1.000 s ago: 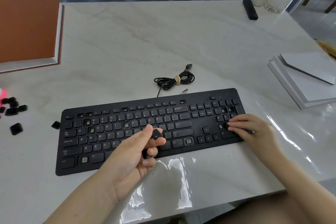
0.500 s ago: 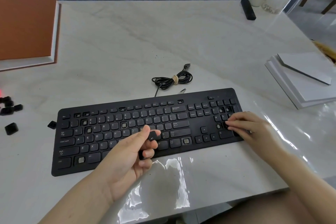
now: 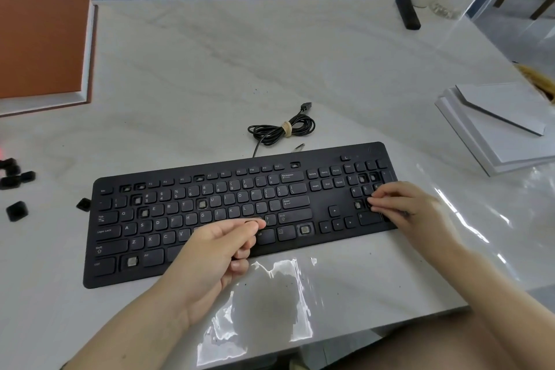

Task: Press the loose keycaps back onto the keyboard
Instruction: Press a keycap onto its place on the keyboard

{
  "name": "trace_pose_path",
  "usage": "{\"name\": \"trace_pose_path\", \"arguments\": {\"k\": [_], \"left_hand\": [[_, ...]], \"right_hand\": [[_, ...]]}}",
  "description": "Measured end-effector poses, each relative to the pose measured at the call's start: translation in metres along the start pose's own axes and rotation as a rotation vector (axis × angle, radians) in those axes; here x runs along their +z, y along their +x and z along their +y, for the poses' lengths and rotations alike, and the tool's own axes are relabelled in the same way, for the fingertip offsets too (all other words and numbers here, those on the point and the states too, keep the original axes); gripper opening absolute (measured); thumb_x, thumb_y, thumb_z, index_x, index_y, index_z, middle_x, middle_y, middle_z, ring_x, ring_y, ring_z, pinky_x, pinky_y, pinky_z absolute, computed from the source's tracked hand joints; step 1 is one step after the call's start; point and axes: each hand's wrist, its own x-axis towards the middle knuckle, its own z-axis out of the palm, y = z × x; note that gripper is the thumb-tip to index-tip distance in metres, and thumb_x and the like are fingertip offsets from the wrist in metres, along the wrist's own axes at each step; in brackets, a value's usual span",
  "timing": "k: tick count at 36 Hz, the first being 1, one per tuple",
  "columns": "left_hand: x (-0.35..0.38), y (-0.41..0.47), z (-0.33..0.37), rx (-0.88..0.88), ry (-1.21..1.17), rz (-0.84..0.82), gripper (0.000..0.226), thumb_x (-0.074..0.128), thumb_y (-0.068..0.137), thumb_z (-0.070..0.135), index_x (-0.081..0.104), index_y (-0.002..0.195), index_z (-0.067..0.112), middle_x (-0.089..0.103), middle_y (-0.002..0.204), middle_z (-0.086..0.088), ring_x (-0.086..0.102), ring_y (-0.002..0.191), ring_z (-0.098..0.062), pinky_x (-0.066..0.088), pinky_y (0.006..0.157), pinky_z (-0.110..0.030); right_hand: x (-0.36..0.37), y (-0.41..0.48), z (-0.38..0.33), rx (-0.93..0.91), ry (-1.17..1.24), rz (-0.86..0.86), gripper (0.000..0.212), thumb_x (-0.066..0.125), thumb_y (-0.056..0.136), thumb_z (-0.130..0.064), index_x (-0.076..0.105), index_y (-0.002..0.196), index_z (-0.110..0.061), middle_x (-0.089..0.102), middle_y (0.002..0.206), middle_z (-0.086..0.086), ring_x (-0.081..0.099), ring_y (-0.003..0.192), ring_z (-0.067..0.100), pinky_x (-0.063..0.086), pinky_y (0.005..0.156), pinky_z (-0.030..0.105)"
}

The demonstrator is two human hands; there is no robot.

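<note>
Pinching a small black keycap [image 3: 251, 223] between thumb and forefinger, my left hand [image 3: 216, 252] hovered over the lower right of the letter block. 1 bare socket [image 3: 304, 229] lay just to its right, nearer that hand, along the long left-to-right axis of the keyboard [image 3: 324, 153]. My right hand [image 3: 411, 207] rested straight-fingered on the number pad, gripping nothing. Squarish, matte loose keycaps [image 3: 16, 210] sat well off left on the glossy table [image 3: 270, 54].

Keycap legends, white on the black keyboard [image 3: 330, 198]
Readable on it: Backspace, Enter, Caps Lock, Delete; letters A, S, D, F, G, H, K, L, Z, X, C, V; digits 4, 5, 7 at its right end; smaller print blurs.
</note>
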Motion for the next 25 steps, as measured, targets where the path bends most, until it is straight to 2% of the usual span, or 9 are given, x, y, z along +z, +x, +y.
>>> {"name": "trace_pose_path", "arguments": {"k": [3, 5, 10, 14, 17, 19, 21, 23, 25], "left_hand": [[0.0, 0.001, 0.001, 0.013, 0.008, -0.006, 0.018, 0.051, 0.093, 0.005, 0.068, 0.096, -0.002, 0.046, 0.056, 0.002, 0.035, 0.046, -0.003, 0.027, 0.039, -0.012], [0.0, 0.001, 0.002, 0.027, 0.004, -0.007, 0.019, 0.052, 0.093, 0.006, 0.07, 0.093, 0.0, 0.053, 0.06, 0.0, 0.038, 0.047, -0.003, 0.029, 0.039, -0.013], [0.001, 0.0, 0.005, 0.05, 0.01, -0.014, 0.022, 0.052, 0.093, 0.009, 0.072, 0.086, 0.004, 0.07, 0.077, -0.003, 0.04, 0.048, -0.003, 0.033, 0.04, -0.013], [0.003, 0.002, 0.007, 0.068, 0.021, -0.016, 0.022, 0.05, 0.093, 0.004, 0.072, 0.093, 0.005, 0.062, 0.07, -0.001, 0.038, 0.046, -0.003, 0.032, 0.041, -0.012], [0.005, 0.002, 0.008, 0.096, 0.073, -0.015, 0.024, 0.047, 0.095, 0.0, 0.068, 0.103, 0.008, 0.056, 0.072, -0.002, 0.037, 0.045, -0.003, 0.031, 0.043, -0.012], [0.005, 0.003, 0.008, 0.125, 0.139, -0.028, 0.024, 0.049, 0.094, 0.0, 0.066, 0.106, 0.011, 0.059, 0.072, -0.001, 0.036, 0.045, -0.003, 0.032, 0.044, -0.012], [0.005, 0.001, 0.01, 0.156, 0.212, -0.044, 0.02, 0.055, 0.091, 0.003, 0.066, 0.105, 0.013, 0.065, 0.07, 0.001, 0.036, 0.044, -0.003, 0.034, 0.046, -0.012], [0.006, 0.0, 0.012, 0.175, 0.24, -0.049, 0.013, 0.06, 0.088, 0.005, 0.064, 0.099, 0.011, 0.07, 0.072, 0.0, 0.037, 0.042, -0.002, 0.035, 0.046, -0.012], [0.007, 0.0, 0.014, 0.194, 0.285, -0.039, 0.007, 0.064, 0.085, 0.008, 0.064, 0.091, 0.01, 0.073, 0.076, -0.002, 0.043, 0.045, -0.001, 0.038, 0.049, -0.013]], "right_hand": [[0.003, -0.004, 0.003, -0.133, -0.095, 0.036, 0.011, 0.067, 0.083, -0.008, 0.075, 0.091, -0.01, 0.065, 0.093, -0.005, 0.056, 0.087, 0.013, 0.048, 0.072, 0.03], [0.004, -0.009, 0.005, -0.206, -0.205, 0.068, 0.019, 0.059, 0.089, -0.021, 0.075, 0.094, -0.012, 0.067, 0.096, -0.002, 0.055, 0.089, 0.02, 0.049, 0.069, 0.038], [0.01, -0.018, -0.004, -0.204, -0.302, 0.146, 0.03, 0.049, 0.089, -0.025, 0.074, 0.094, -0.009, 0.069, 0.102, 0.004, 0.051, 0.095, 0.023, 0.046, 0.071, 0.04], [0.014, -0.023, -0.005, -0.154, -0.286, 0.141, 0.032, 0.047, 0.09, -0.027, 0.074, 0.096, -0.01, 0.068, 0.105, 0.003, 0.049, 0.096, 0.023, 0.041, 0.077, 0.037], [0.014, -0.018, -0.007, -0.109, -0.222, 0.173, 0.03, 0.052, 0.087, -0.027, 0.075, 0.089, -0.01, 0.068, 0.1, 0.002, 0.049, 0.094, 0.021, 0.046, 0.074, 0.041], [0.014, -0.01, -0.016, -0.051, -0.154, 0.183, 0.025, 0.056, 0.084, -0.024, 0.076, 0.083, -0.01, 0.067, 0.094, 0.001, 0.049, 0.093, 0.018, 0.047, 0.076, 0.039], [0.013, -0.002, -0.032, 0.042, -0.019, 0.139, 0.011, 0.066, 0.081, -0.014, 0.076, 0.084, -0.011, 0.065, 0.091, -0.003, 0.05, 0.092, 0.01, 0.045, 0.083, 0.027], [0.013, 0.005, -0.054, 0.117, 0.162, 0.051, 0.018, 0.073, 0.076, -0.005, 0.074, 0.091, -0.015, 0.064, 0.09, -0.008, 0.054, 0.089, 0.004, 0.042, 0.083, 0.012], [0.015, 0.01, -0.078, 0.104, 0.338, -0.038, 0.028, 0.076, 0.073, -0.012, 0.07, 0.098, -0.023, 0.063, 0.093, -0.013, 0.057, 0.086, 0.003, 0.044, 0.079, 0.01]]}}
